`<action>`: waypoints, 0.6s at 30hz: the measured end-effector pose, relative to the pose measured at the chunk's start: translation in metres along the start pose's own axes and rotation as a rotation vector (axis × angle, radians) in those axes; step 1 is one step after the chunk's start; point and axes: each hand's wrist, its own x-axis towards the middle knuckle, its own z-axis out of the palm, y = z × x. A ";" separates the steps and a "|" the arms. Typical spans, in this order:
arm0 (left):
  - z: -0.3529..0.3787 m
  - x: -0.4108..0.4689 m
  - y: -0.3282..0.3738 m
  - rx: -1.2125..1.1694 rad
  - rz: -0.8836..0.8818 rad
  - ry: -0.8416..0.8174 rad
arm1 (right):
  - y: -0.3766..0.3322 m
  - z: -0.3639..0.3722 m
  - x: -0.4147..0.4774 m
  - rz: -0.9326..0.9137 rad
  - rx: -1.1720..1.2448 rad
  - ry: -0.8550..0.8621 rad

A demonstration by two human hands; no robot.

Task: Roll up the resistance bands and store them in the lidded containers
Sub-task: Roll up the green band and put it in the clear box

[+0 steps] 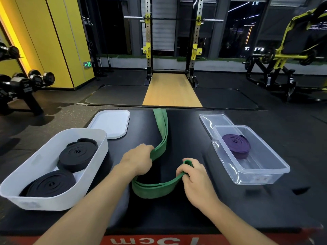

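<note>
Green resistance band (160, 131) lies stretched down the black table (185, 131), left hand (137, 160) gripping it mid-length while right hand (192, 171) pinches its folded end.

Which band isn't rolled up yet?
The green band: uncoiled, held by left hand and right hand. The black bands and purple band are coiled.
</note>
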 end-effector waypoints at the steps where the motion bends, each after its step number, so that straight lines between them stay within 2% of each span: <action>1: -0.005 0.000 -0.002 0.059 -0.009 -0.020 | -0.001 0.001 0.000 -0.001 -0.010 0.015; 5: -0.035 -0.001 -0.024 0.239 -0.075 -0.149 | 0.000 0.001 -0.005 -0.011 -0.012 0.044; 10: -0.039 0.014 -0.047 0.227 -0.171 -0.240 | -0.004 0.002 -0.010 -0.002 -0.028 0.049; 13: -0.026 0.029 -0.043 0.130 -0.233 -0.169 | -0.003 0.004 -0.011 0.042 0.030 0.061; 18: -0.021 0.067 -0.031 0.065 -0.196 -0.027 | 0.001 0.006 -0.009 0.027 0.011 0.080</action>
